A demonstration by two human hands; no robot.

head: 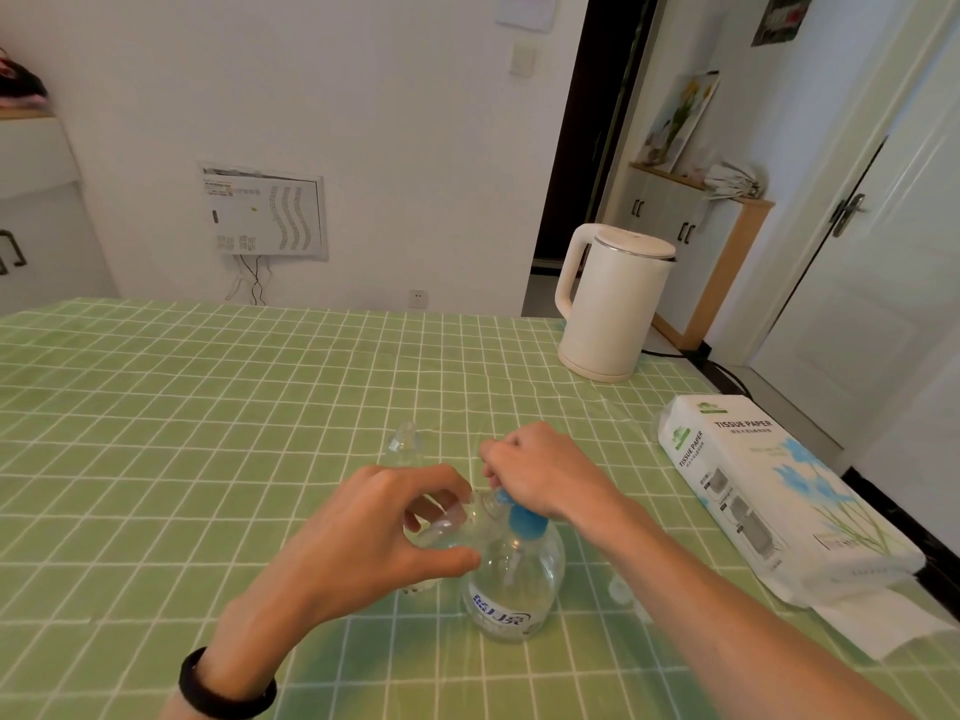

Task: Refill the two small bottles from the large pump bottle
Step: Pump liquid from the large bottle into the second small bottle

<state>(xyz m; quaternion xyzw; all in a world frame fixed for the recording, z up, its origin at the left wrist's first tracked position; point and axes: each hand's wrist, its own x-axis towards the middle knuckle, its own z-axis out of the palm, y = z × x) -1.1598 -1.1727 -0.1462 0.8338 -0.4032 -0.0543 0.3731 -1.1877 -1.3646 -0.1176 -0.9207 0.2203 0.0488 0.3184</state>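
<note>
Pump bottle (511, 579) clear, blue-capped | left hand (363, 532) pinches clear small bottle (447, 527)

Soft, even daylight, faint shadows, wide-angle bending at edges, slightly soft focus throughout

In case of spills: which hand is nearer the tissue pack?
Right. The right hand, atop the pump bottle, is left of the tissue pack; the left hand, holding a small bottle, is farther left.
</note>
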